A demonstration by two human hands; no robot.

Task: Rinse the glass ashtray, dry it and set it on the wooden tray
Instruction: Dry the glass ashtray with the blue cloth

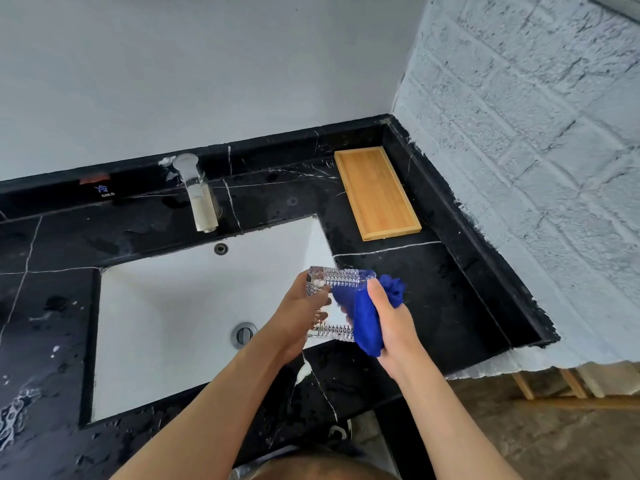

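A black marble counter (pixel 398 282) with white veins carries a white sink (pixel 166 306) set into it. A chrome tap (pixel 197 195) stands at the counter's back edge behind the sink, its spout reaching toward the basin, and a round drain plug (pixel 244 335) sits low in the basin near its front right. The wooden tray (pixel 375 194) lies in the counter's back right corner, close to the painted brick wall (pixel 536 150); its long side runs from back to front and nothing lies on it. The stretch of counter between the tray and the hands is bare apart from water drops.

The glass ashtray (pixel 337 277) is held in the air over the front right corner of the sink, tipped up on edge so its ridged rim faces up and its hollow side faces right, toward the cloth. Its long side runs roughly left to right along the top.

The left hand (pixel 301 317) is closed around the ashtray's left side, fingers behind the glass. The right hand (pixel 389 320) is closed tight on a bunched blue cloth (pixel 363 317), which presses into the ashtray's hollow from the right, hiding much of the glass.
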